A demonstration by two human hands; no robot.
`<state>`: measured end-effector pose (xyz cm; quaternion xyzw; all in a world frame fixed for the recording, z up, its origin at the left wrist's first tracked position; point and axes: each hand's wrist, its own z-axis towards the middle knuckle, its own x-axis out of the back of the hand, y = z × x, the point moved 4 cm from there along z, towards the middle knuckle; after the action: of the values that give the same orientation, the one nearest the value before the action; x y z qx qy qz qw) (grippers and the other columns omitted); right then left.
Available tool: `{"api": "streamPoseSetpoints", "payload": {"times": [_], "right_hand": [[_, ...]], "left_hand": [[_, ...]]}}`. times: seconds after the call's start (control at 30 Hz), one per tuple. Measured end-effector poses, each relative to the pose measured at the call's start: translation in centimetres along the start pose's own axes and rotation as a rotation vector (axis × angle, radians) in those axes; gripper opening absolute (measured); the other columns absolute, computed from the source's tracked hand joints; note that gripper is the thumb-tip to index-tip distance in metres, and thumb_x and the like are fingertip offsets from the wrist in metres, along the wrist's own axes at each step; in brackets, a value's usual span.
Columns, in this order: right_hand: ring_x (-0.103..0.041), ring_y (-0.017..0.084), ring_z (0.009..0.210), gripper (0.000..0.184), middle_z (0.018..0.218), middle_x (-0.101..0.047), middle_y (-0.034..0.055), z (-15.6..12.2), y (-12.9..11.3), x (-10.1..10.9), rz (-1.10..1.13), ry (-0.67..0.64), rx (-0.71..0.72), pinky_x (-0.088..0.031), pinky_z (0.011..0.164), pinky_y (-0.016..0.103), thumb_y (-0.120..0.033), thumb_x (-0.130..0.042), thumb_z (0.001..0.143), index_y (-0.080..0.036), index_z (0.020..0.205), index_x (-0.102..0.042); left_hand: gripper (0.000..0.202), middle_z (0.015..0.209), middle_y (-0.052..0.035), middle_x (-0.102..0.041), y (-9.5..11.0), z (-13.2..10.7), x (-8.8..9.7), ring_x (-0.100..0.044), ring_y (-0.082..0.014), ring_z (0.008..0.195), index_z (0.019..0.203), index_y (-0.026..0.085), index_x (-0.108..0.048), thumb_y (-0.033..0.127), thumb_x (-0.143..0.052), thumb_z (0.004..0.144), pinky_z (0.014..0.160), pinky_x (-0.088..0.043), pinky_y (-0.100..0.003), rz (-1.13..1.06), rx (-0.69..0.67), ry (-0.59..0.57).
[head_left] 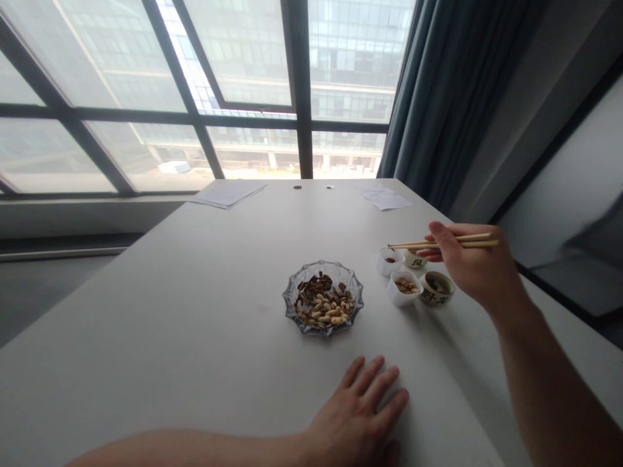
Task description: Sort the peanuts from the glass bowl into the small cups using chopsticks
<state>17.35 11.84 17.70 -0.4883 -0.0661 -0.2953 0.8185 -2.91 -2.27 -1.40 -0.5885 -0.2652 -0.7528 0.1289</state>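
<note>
My right hand [470, 263] is closed around a pair of wooden chopsticks [438, 244], their tips hanging just over a small white cup [390, 261] with a few dark seeds in it. Beside it stand another white cup [403, 288] holding pale nuts and two small patterned ceramic cups [437, 288] [415, 261]. A glass bowl [323, 298] of mixed dark seeds and pale peanuts sits at the table's middle. My left hand [357, 415] lies flat on the white table [195, 311], fingers spread, near the front edge below the bowl.
Papers [228, 192] lie at the far left of the table and a smaller sheet [387, 198] at the far right. A large window runs behind the table, with a dark curtain [452, 97] at its right. The table's right edge passes close to my right arm.
</note>
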Motion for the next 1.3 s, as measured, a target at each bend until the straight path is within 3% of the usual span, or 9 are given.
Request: {"api": "streamPoseSetpoints", "payload": {"times": [0.1, 0.23, 0.47, 0.57, 0.73, 1.07, 1.2, 1.3], "right_hand": [[-0.078, 0.027, 0.062, 0.044, 0.071, -0.079, 0.0101, 0.3, 0.4, -0.3, -0.022, -0.006, 0.01, -0.065, 0.058, 0.034, -0.06, -0.076, 0.087, -0.017, 0.083, -0.078], [-0.077, 0.026, 0.061, 0.04, 0.073, -0.079, 0.0093, -0.9, -1.1, -1.1, 0.117, -0.032, -0.02, -0.063, 0.052, 0.032, -0.059, -0.076, 0.087, -0.019, 0.083, -0.079], [-0.075, 0.022, 0.062, 0.039, 0.068, -0.077, 0.0059, -4.1, -4.0, -4.8, 0.093, -0.451, 0.013, -0.056, 0.056, 0.029, -0.054, -0.071, 0.094, -0.019, 0.078, -0.078], [-0.075, 0.022, 0.066, 0.039, 0.067, -0.075, 0.005, -4.6, -3.7, -6.3, 0.025, -0.531, 0.062, -0.053, 0.058, 0.029, -0.05, -0.067, 0.097, -0.019, 0.075, -0.075], [-0.076, 0.023, 0.068, 0.04, 0.067, -0.073, 0.0053, -4.9, -2.5, -7.7, 0.02, -0.565, 0.052, -0.054, 0.061, 0.029, -0.05, -0.065, 0.098, -0.019, 0.073, -0.072], [-0.073, 0.021, 0.067, 0.04, 0.068, -0.074, 0.0049, -5.1, -2.2, -8.2, 0.059, -0.542, 0.038, -0.051, 0.063, 0.03, -0.052, -0.065, 0.098, -0.019, 0.079, -0.076], [-0.069, 0.02, 0.066, 0.045, 0.069, -0.073, 0.005, -5.1, -2.3, -8.5, 0.016, -0.557, 0.139, -0.048, 0.064, 0.031, -0.05, -0.063, 0.1, -0.018, 0.07, -0.073], [-0.07, 0.02, 0.065, 0.045, 0.068, -0.074, 0.0047, -4.8, -2.5, -8.0, 0.047, -0.523, 0.1, -0.048, 0.062, 0.031, -0.051, -0.066, 0.097, -0.018, 0.068, -0.072]], "left_hand": [[0.06, 0.164, -0.0121, -0.039, 0.0, 0.0, -0.3, -0.028, -0.0365, 0.152, 0.155, 0.02, -0.043, 0.05, -0.056, 0.105, 0.124, -0.023, -0.058, 0.023, 0.016, 0.005], [0.06, 0.165, -0.0116, -0.038, 0.1, 0.0, -0.4, -0.028, -0.0359, 0.153, 0.155, 0.02, -0.043, 0.049, -0.056, 0.105, 0.124, -0.023, -0.057, 0.022, 0.011, 0.01], [0.062, 0.165, -0.0124, -0.037, 0.0, 0.1, -0.7, -0.028, -0.037, 0.152, 0.156, 0.02, -0.042, 0.049, -0.058, 0.104, 0.123, -0.023, -0.058, 0.031, 0.012, 0.014], [0.062, 0.165, -0.0127, -0.037, 0.0, 0.1, -0.6, -0.029, -0.0372, 0.152, 0.156, 0.019, -0.042, 0.048, -0.059, 0.104, 0.123, -0.024, -0.059, 0.036, 0.003, 0.01], [0.061, 0.165, -0.0139, -0.038, -0.1, 0.1, 0.0, -0.031, -0.0377, 0.151, 0.155, 0.018, -0.043, 0.047, -0.06, 0.104, 0.122, -0.026, -0.06, 0.013, -0.027, 0.003], [0.054, 0.165, -0.0143, -0.038, -0.1, 0.1, 0.2, -0.032, -0.0389, 0.151, 0.154, 0.018, -0.043, 0.048, -0.049, 0.11, 0.121, -0.026, -0.06, -0.014, -0.029, 0.011], [0.056, 0.165, -0.0143, -0.038, -0.1, 0.0, 0.0, -0.031, -0.0387, 0.151, 0.155, 0.018, -0.042, 0.048, -0.051, 0.108, 0.122, -0.025, -0.06, -0.011, -0.025, 0.011], [0.057, 0.165, -0.0147, -0.037, -0.1, 0.1, -0.2, -0.03, -0.0394, 0.151, 0.155, 0.018, -0.043, 0.047, -0.052, 0.108, 0.122, -0.024, -0.06, -0.003, -0.018, 0.011]]}}
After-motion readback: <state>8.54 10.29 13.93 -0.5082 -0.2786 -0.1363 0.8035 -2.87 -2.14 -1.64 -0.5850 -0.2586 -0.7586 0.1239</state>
